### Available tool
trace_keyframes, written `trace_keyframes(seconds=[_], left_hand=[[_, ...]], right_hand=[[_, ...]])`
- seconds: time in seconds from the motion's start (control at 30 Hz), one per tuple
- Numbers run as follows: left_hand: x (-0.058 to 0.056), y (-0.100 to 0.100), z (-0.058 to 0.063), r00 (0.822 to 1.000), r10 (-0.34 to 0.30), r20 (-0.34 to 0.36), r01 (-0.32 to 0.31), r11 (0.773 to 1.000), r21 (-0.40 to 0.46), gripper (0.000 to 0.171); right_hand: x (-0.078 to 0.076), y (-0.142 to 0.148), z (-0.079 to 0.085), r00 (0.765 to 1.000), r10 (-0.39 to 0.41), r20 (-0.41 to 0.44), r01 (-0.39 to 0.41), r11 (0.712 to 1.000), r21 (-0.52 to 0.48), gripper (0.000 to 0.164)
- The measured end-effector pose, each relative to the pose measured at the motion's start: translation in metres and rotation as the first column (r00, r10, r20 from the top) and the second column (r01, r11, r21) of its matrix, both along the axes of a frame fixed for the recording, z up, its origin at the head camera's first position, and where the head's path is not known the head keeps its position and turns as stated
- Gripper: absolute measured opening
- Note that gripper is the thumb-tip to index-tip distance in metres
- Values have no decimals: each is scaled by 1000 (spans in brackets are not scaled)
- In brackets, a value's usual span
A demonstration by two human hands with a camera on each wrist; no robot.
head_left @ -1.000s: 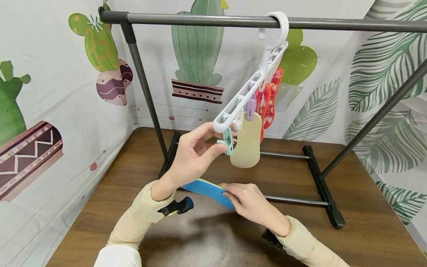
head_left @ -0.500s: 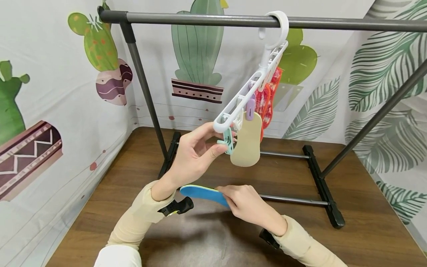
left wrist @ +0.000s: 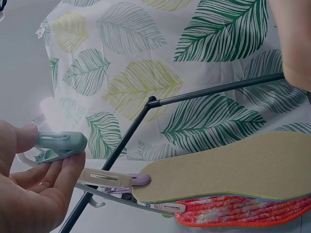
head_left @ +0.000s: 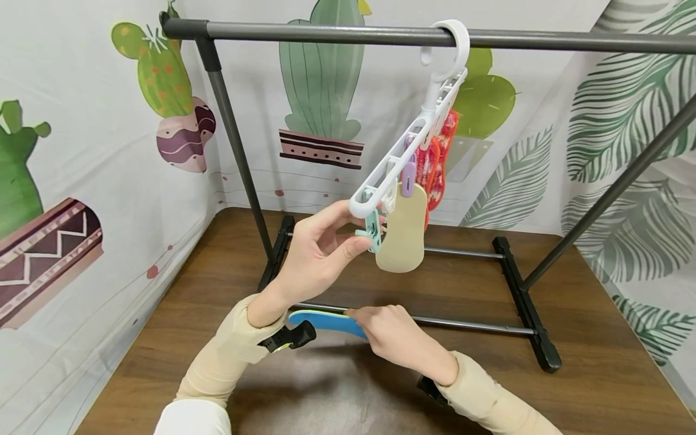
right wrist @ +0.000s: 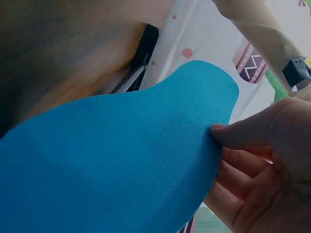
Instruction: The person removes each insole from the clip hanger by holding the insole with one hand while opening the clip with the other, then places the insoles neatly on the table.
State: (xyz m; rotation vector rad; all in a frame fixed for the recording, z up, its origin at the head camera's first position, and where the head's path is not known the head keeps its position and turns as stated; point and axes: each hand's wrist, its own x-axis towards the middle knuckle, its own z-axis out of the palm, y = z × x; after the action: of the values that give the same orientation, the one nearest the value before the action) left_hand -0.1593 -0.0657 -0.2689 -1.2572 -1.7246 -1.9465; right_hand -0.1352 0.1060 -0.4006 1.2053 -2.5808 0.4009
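My left hand (head_left: 318, 251) pinches a mint-green clothespin (left wrist: 60, 141) at the near end of a white clip hanger (head_left: 388, 166). In my right hand (head_left: 399, 338) is a blue insole (right wrist: 146, 141), pinched at its edge between thumb and fingers, low over the table and below the left hand. A beige insole (head_left: 403, 232) hangs beside the green clothespin, held by a purple clothespin (head_left: 408, 176). Behind it hang red patterned insoles (head_left: 443, 160), partly hidden by the beige one in the left wrist view.
The hanger hooks over the dark rail (head_left: 326, 33) of a metal rack. Its black feet (head_left: 527, 308) and lower bars (head_left: 473, 326) stand on the brown wooden table (head_left: 190, 338). A printed cloth (head_left: 244, 121) with cacti and leaves covers the walls behind.
My right hand has moved a little left and down with the blue insole, which now lies flatter in view. The left hand keeps its pinch on the clothespin, nearly still.
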Motion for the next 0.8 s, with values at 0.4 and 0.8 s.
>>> trace_keyframes(seconds=[0.4,0.8], left_hand=[[0,1,0,1000,-2,21,2,1000,3,51],[-1,3,-2,1000,-24,17,24,1000,12,48]], right_hand=[[-1,-5,-7,1000,8,11,-8,999,33,18],[-2,-8,-19,997,69,22,-68,997,-25,12]])
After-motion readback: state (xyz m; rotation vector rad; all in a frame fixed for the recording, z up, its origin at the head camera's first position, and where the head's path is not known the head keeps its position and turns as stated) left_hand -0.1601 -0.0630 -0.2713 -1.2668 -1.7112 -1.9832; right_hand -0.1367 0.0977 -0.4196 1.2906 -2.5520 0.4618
